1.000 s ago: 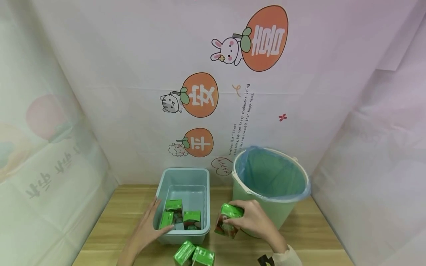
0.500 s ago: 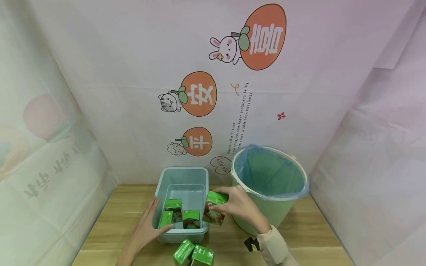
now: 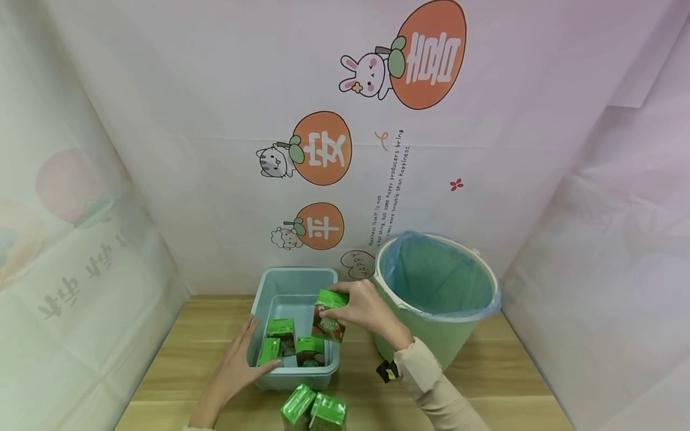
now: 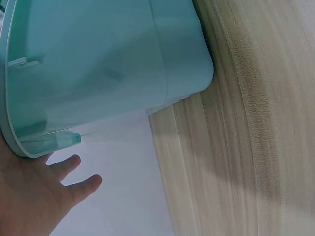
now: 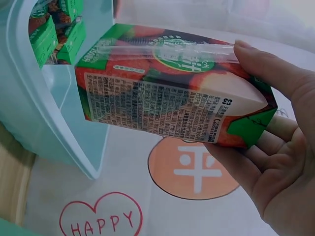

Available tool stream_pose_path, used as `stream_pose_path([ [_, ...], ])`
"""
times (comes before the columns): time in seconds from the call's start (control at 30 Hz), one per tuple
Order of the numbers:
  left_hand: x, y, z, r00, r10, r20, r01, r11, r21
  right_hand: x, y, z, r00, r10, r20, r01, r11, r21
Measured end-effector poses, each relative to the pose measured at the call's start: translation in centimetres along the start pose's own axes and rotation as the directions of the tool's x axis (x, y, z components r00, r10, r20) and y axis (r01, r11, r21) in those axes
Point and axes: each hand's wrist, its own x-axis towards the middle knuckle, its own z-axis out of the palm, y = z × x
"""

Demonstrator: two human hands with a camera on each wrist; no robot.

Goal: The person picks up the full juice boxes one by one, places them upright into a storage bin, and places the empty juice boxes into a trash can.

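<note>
My right hand (image 3: 363, 311) grips a juice box (image 3: 327, 326) by its upper end, over the right rim of a pale blue plastic basin (image 3: 302, 372). The right wrist view shows a wrapped straw (image 5: 197, 52) along the side of the box, with fingers and thumb on either side of it. My left hand (image 3: 237, 359) rests at the basin's near left corner, fingers fairly straight along the rim and thumb over the front edge. In the left wrist view, the left hand (image 4: 34, 196) is spread beside the basin's rim. Several juice boxes (image 3: 281, 327) stand inside, toward the near end.
Two more juice boxes (image 3: 298, 406) stand side by side on the wooden table (image 3: 172, 365) in front of the basin. A green bin (image 3: 431, 335) with a blue liner stands to the right. A printed white cloth (image 3: 215, 179) hangs behind.
My right hand has carried the juice box leftward and away from me, from beside the green bin to over the basin's right side. The left hand stays at the basin.
</note>
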Motion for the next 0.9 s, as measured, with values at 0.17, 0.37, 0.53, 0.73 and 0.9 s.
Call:
stream_pose_path([
  [0.17,0.0,0.0,-0.1,1.0,-0.002,-0.004,0.002,1.0,0.009,1.2,0.0,1.3,1.0,0.005,-0.02,-0.004,0.998,0.056],
  [0.37,0.2,0.1,-0.1,1.0,0.007,0.0,-0.007,1.0,0.023,2.8,-0.1,3.4,0.999,0.017,-0.042,-0.013,0.996,0.088],
  [0.53,0.2,0.0,-0.2,1.0,0.0,0.007,-0.001,1.0,0.022,4.0,0.0,4.9,1.0,0.002,-0.019,0.0,0.995,0.101],
  [0.73,0.0,0.0,-0.2,1.0,-0.006,0.007,0.006,1.0,0.011,5.1,0.2,6.4,0.999,-0.015,-0.043,0.02,0.992,0.125],
  [0.9,0.0,0.0,-0.1,1.0,-0.01,0.013,0.009,1.0,0.013,5.4,0.6,7.6,0.999,0.005,-0.048,0.001,0.991,0.137],
])
